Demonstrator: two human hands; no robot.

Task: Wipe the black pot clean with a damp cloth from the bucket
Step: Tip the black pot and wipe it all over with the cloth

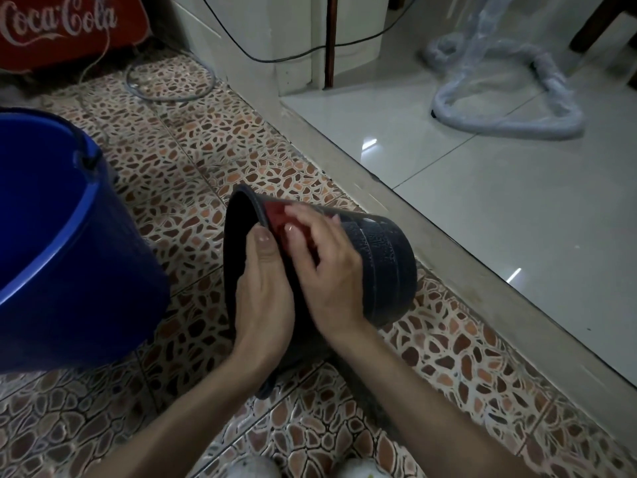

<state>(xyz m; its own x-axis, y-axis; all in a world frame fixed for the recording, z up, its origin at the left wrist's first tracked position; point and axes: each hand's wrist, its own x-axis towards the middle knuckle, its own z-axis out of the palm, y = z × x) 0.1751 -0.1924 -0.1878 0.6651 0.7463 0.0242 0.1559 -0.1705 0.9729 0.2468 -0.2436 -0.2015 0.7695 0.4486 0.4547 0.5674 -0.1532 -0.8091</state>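
Pebble-tiled floor (193, 167): left hand (265, 291) grips black pot (386, 267) rim, right hand (327, 267) fingers press red cloth (277, 215) against it.

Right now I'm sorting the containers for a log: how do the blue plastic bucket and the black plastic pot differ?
The blue plastic bucket stands upright on the tiled floor, untouched; the black plastic pot lies tipped sideways, held by both hands. The bucket looks clearly larger than the pot. The bucket's wall is smooth; the pot's has raised bands. Both are round and open-topped.

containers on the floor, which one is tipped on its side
The black pot, held sideways by both hands with its mouth facing left; the blue bucket stands upright.
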